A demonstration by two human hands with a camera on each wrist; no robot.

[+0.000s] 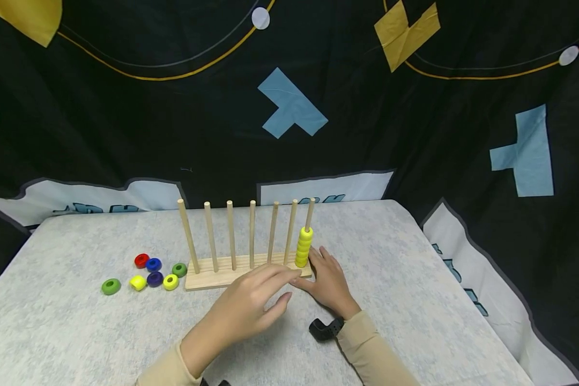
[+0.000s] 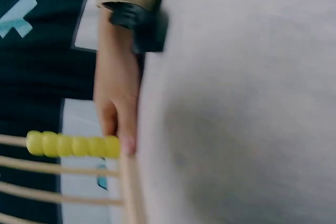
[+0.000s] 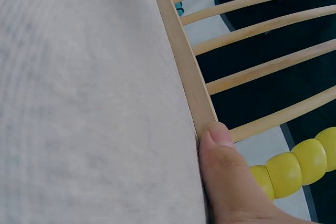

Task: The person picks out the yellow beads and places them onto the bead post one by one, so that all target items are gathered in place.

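Nearest me are my tan sleeves, with a black wrist device at my right cuff. My left hand is relaxed, its thumb well apart from the forefinger; I see nothing held in it. It is in front of the wooden base and covers part of its front edge, though I cannot tell whether the fingertips touch it. My right hand grips the base at its right end: the thumb presses the front edge and the fingers reach round beside the end, close to the yellow stack.

The base lies on the pale table, with seven pegs standing in a row along it. The yellow stack is threaded on the rightmost peg, down at the base, with the peg's top showing above it.

Left of the base lie loose beads: a green one farthest out, then a yellow, a purple and another yellow; a little behind are a red, a blue and a second green, just beside the base.

Beyond the table hangs a black cloth with blue and gold shapes.
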